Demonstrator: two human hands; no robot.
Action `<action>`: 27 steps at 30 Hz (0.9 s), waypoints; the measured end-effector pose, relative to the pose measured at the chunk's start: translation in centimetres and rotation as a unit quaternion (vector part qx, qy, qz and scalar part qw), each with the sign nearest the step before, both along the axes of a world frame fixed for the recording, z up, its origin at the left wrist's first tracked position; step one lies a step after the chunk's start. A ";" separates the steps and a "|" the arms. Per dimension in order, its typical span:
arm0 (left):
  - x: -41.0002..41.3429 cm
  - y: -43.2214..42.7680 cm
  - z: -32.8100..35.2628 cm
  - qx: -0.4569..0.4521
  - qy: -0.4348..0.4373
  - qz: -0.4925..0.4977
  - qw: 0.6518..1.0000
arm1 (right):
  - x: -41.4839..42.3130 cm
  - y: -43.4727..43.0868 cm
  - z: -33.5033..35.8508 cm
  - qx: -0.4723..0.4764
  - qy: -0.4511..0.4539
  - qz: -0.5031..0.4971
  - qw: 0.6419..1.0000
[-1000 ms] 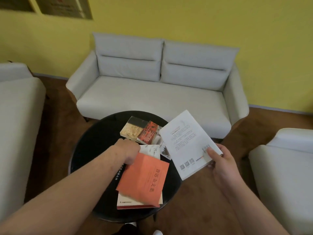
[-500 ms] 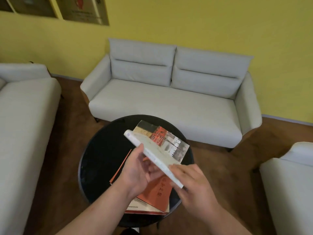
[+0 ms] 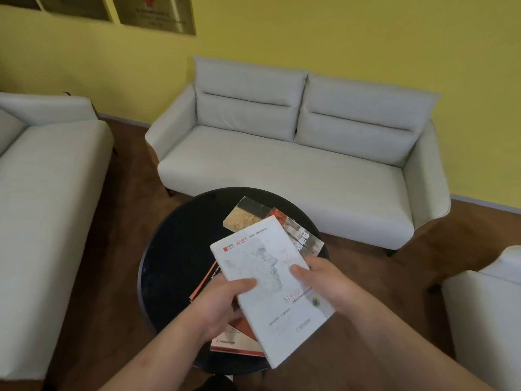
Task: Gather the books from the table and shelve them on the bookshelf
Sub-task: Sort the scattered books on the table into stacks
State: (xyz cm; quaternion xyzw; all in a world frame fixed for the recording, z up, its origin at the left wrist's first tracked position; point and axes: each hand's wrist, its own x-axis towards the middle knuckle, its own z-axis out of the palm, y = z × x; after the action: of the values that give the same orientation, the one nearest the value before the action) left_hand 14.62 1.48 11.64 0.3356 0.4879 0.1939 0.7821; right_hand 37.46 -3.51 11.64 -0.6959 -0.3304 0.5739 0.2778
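A white book [image 3: 267, 280] is held flat, cover up, above the round black table [image 3: 174, 249]. My left hand [image 3: 218, 309] grips its left edge with the thumb on the cover. My right hand [image 3: 324, 282] holds its right edge. Under it on the table lie an orange book [image 3: 207, 277], partly hidden, and a white-and-red book [image 3: 234, 341] at the near edge. A book with a tan, red and grey cover [image 3: 253, 214] lies at the far side. No bookshelf is in view.
A light grey two-seat sofa [image 3: 282, 165] stands behind the table against the yellow wall. Another grey sofa [image 3: 42, 193] is on the left and an armchair [image 3: 485, 320] on the right. Brown floor surrounds the table.
The white book, held by my right hand alone a second ago, was turned over and now lies cover up in both hands. My left hand left the orange book on the table.
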 end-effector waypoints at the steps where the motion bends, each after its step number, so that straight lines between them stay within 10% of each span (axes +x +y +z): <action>1: -0.4 0.1 -0.4 0.031 0.061 0.019 0.997 | 0.4 0.3 -0.4 0.002 -0.004 -0.012 1.000; 5: -3.4 -0.1 -2.9 0.076 0.306 0.152 0.937 | 1.3 2.1 -1.5 0.004 -0.015 -0.033 0.999; 17: -2.8 0.1 -4.5 -0.053 0.125 0.327 0.935 | -1.2 4.2 -2.7 -0.053 -0.067 0.163 0.983; 27: 2.0 5.2 -1.9 0.091 0.151 0.068 0.982 | -1.8 -1.6 -4.8 -0.061 0.078 0.010 0.995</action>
State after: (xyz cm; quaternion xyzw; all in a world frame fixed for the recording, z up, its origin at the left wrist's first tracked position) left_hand 16.60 6.69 9.71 0.3974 0.6024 0.2371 0.6504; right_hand 35.68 -5.08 6.87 -0.6614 -0.2794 0.6479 0.2543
